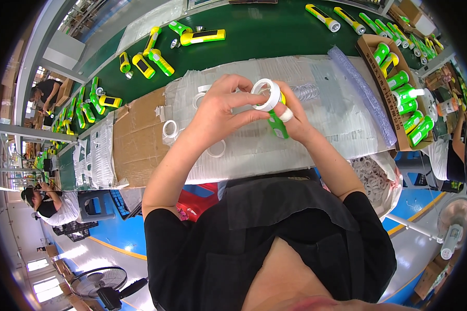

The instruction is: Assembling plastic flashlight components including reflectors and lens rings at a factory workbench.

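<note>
Left grip (220,108) on smooth ring (274,97)

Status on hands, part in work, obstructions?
Right hand gripping yellow-green flashlight. Left hand fingers at white ring on its head end; grip unclear. Loose white rings lie nearby, nothing visibly blocking.

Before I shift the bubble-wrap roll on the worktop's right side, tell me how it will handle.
The bluish bubble-wrap roll is probably light, since it looks like translucent film. It would likely squash or bend, given its wrinkled, soft-looking surface. Its long, rounded shape suggests it may roll if pushed, perhaps against the open carton.
</note>
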Motion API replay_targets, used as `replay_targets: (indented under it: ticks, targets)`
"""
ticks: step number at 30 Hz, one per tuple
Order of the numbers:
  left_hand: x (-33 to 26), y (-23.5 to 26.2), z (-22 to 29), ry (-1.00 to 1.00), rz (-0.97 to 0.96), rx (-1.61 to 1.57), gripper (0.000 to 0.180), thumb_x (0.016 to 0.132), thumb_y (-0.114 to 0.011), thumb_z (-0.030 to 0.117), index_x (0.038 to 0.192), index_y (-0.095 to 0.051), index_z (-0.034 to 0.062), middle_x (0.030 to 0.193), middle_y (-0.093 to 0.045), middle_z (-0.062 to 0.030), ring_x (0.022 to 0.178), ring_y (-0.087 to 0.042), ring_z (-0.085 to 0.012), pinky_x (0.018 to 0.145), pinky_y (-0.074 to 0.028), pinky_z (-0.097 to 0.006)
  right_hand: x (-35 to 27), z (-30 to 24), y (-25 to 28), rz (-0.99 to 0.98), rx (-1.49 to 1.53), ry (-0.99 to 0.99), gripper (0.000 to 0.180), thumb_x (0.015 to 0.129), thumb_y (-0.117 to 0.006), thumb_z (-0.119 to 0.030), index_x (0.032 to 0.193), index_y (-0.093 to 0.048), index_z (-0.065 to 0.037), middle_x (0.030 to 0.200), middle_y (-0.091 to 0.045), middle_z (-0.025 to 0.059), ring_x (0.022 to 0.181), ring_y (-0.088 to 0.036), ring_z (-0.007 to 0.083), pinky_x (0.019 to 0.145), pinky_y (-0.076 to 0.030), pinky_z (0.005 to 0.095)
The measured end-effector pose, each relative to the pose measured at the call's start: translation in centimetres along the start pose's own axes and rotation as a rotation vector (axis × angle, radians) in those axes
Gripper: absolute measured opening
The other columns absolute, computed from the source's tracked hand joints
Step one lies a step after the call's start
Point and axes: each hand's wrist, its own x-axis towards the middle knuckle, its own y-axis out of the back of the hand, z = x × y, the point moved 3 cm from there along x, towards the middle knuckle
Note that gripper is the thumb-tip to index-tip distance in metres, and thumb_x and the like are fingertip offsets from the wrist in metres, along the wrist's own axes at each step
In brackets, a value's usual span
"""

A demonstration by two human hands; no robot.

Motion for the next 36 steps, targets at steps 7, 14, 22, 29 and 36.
replay_targets:
  ticks: [7,14,22,29,36]
  targets:
    - [0.8,-0.5,0.6,-0.010,-0.033,0.003,0.032,0.071,-0.082,0.022,0.101,-0.073,0.0174,0.096,-0.060,-0.0055,0.093,-0.057,-0.0249,0.078,-0.049,-0.035,1.3,-4.6,2.8,-0.098,-0.508,0.336,0.044,0.079,-0.077,-0.015,0.119,-0.060,-0.005,0.115,-0.061,0.0099,0.106,-0.060,0.0248,0.091,-0.048,0.0344]
    - [1.5,-4.3,1.3,0.013,-0.023,-0.154,0.039,0.071,-0.082,0.018,0.100,-0.057,0.0116,0.102,-0.066,-0.0106,0.095,-0.062,-0.0334,0.079,-0.049,-0.042,4.2,-11.1,4.5,-0.538,-0.921,0.117,0.039,0.075,-0.078,-0.020,0.107,-0.062,-0.003,0.091,-0.060,0.0091,0.086,-0.060,0.0244,0.073,-0.049,0.0339]
    - [2.2,-6.0,0.8,0.042,0.028,-0.215,0.041,0.069,-0.084,0.013,0.099,-0.057,0.0063,0.099,-0.069,-0.0064,0.089,-0.067,-0.0260,0.081,-0.052,-0.035,6.2,-11.6,4.2,-0.816,-1.054,-0.070,0.040,0.068,-0.078,-0.017,0.101,-0.061,-0.001,0.081,-0.051,0.0069,0.072,-0.052,0.0213,0.062,-0.044,0.0336]
    - [2.5,-6.7,0.4,0.040,0.076,-0.203,0.042,0.067,-0.084,0.017,0.096,-0.054,0.0096,0.097,-0.067,-0.0086,0.090,-0.064,-0.0321,0.073,-0.051,-0.041,5.6,-11.0,3.8,-0.530,-1.331,-0.325,0.047,0.070,-0.076,-0.041,0.083,-0.061,0.001,0.083,-0.062,0.0117,0.074,-0.060,0.0253,0.061,-0.046,0.0360]
    - [2.2,-7.1,0.7,-0.009,0.146,-0.175,0.043,0.066,-0.085,0.020,0.096,-0.056,0.0119,0.093,-0.066,-0.0101,0.087,-0.064,-0.0319,0.071,-0.051,-0.041,4.3,-10.7,4.8,-0.644,-1.088,0.035,0.046,0.078,-0.074,-0.041,0.090,-0.058,0.000,0.086,-0.057,0.0100,0.073,-0.057,0.0258,0.063,-0.047,0.0386]
